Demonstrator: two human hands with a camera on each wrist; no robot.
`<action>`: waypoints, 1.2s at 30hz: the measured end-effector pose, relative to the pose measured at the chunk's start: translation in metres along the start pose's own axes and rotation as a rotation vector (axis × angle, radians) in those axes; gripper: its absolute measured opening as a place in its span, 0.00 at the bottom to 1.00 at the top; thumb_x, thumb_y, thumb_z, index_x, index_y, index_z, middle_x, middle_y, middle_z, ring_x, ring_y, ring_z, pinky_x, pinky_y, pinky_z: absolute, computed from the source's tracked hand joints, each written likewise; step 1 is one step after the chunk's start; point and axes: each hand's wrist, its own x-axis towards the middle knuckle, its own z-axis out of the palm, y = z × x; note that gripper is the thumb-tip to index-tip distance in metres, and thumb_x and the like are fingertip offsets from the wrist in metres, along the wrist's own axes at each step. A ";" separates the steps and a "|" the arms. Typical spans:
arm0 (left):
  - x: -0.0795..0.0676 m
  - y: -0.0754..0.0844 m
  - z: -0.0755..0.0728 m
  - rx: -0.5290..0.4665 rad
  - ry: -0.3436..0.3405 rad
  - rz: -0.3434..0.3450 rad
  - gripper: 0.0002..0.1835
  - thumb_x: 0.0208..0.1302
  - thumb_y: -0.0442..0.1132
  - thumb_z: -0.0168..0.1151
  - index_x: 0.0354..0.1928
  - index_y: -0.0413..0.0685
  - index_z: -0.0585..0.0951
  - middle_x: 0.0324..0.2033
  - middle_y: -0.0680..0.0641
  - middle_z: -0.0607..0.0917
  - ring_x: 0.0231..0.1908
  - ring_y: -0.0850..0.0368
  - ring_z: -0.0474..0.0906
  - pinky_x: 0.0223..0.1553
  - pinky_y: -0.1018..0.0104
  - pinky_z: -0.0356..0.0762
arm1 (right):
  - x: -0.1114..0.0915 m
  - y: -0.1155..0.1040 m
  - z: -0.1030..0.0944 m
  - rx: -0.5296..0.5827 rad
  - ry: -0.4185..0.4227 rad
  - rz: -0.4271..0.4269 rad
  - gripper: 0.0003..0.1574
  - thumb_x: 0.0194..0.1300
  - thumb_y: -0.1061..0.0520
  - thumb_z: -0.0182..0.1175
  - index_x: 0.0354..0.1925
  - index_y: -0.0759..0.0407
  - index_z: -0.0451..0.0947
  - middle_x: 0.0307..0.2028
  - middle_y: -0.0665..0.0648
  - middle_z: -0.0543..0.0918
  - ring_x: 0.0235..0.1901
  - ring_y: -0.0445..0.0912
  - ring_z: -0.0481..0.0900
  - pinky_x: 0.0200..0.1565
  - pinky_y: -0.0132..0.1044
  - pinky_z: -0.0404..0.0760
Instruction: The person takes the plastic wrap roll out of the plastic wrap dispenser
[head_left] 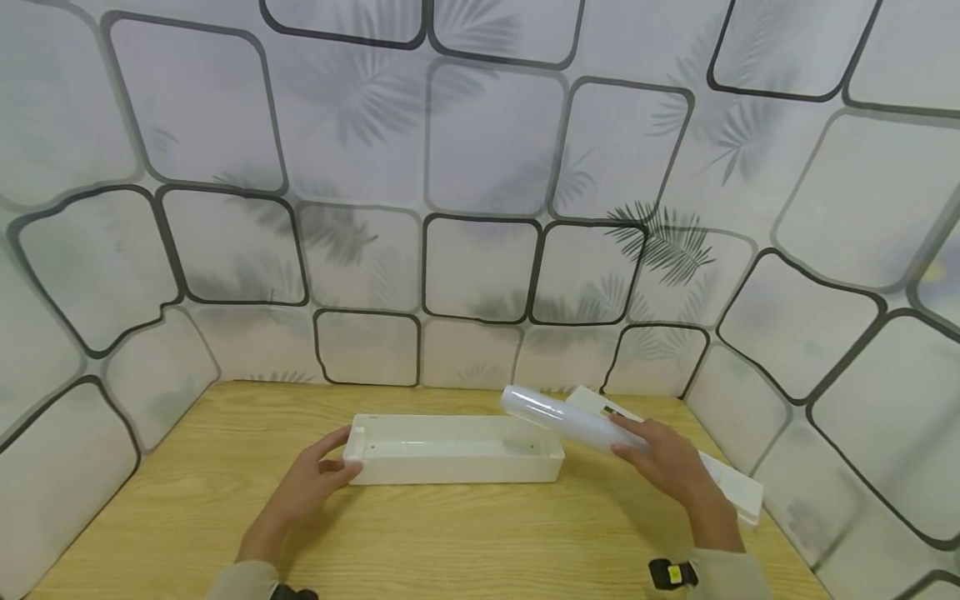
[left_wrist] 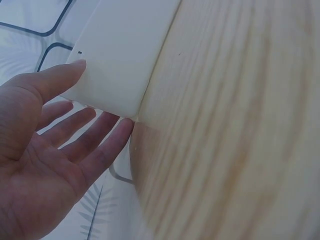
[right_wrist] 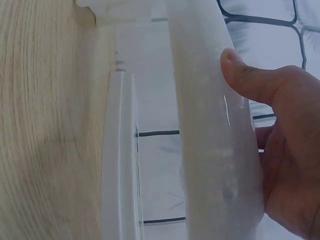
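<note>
A long, open-topped white plastic box (head_left: 457,472), like a cling film dispenser base, sits on the wooden table. My left hand (head_left: 309,477) holds its left end. In the left wrist view, the thumb lies on the box's face and the fingertips reach its end edge. My right hand (head_left: 670,461) grips a roll of clear cling film (head_left: 558,414) by its right part. The roll is tilted, its far end above the box's right end. In the right wrist view, the thumb lies along the roll (right_wrist: 210,125), with the other fingers mostly hidden behind it.
A long white lid-like piece (head_left: 738,485) lies slantwise on the table at the right, partly hidden behind the roll and right hand. Patterned walls (head_left: 480,267) enclose the wooden table (head_left: 450,533) at the back and both sides.
</note>
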 end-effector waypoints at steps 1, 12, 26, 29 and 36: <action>0.000 0.000 0.000 -0.003 -0.001 -0.003 0.38 0.73 0.37 0.64 0.78 0.36 0.59 0.75 0.25 0.61 0.55 0.38 0.84 0.47 0.62 0.87 | -0.001 0.001 0.000 0.002 -0.004 0.010 0.30 0.69 0.46 0.67 0.65 0.55 0.80 0.46 0.63 0.88 0.37 0.50 0.82 0.31 0.42 0.77; 0.000 0.002 0.001 -0.003 0.009 -0.024 0.38 0.72 0.36 0.64 0.78 0.36 0.59 0.75 0.25 0.61 0.56 0.38 0.84 0.47 0.62 0.87 | -0.008 0.006 -0.003 0.003 -0.028 0.064 0.30 0.71 0.45 0.65 0.66 0.53 0.79 0.51 0.65 0.87 0.44 0.58 0.85 0.34 0.48 0.80; 0.000 0.002 0.000 -0.006 0.004 -0.022 0.38 0.72 0.37 0.65 0.78 0.36 0.60 0.75 0.25 0.61 0.56 0.37 0.84 0.47 0.60 0.88 | -0.014 0.026 0.005 0.019 0.024 0.067 0.29 0.70 0.47 0.66 0.65 0.58 0.80 0.55 0.70 0.86 0.52 0.67 0.84 0.47 0.65 0.83; 0.000 0.002 0.001 -0.017 0.004 -0.022 0.38 0.72 0.36 0.65 0.78 0.36 0.60 0.75 0.25 0.61 0.55 0.37 0.84 0.47 0.59 0.89 | -0.015 0.030 0.005 0.040 0.010 0.079 0.30 0.71 0.47 0.65 0.66 0.59 0.79 0.57 0.72 0.84 0.55 0.70 0.82 0.50 0.67 0.81; -0.001 0.002 0.002 -0.028 0.003 -0.004 0.38 0.72 0.34 0.64 0.78 0.33 0.59 0.74 0.24 0.62 0.54 0.39 0.85 0.46 0.60 0.88 | -0.017 0.036 0.003 0.065 -0.028 0.105 0.31 0.72 0.46 0.64 0.67 0.60 0.78 0.59 0.72 0.83 0.57 0.70 0.81 0.52 0.67 0.80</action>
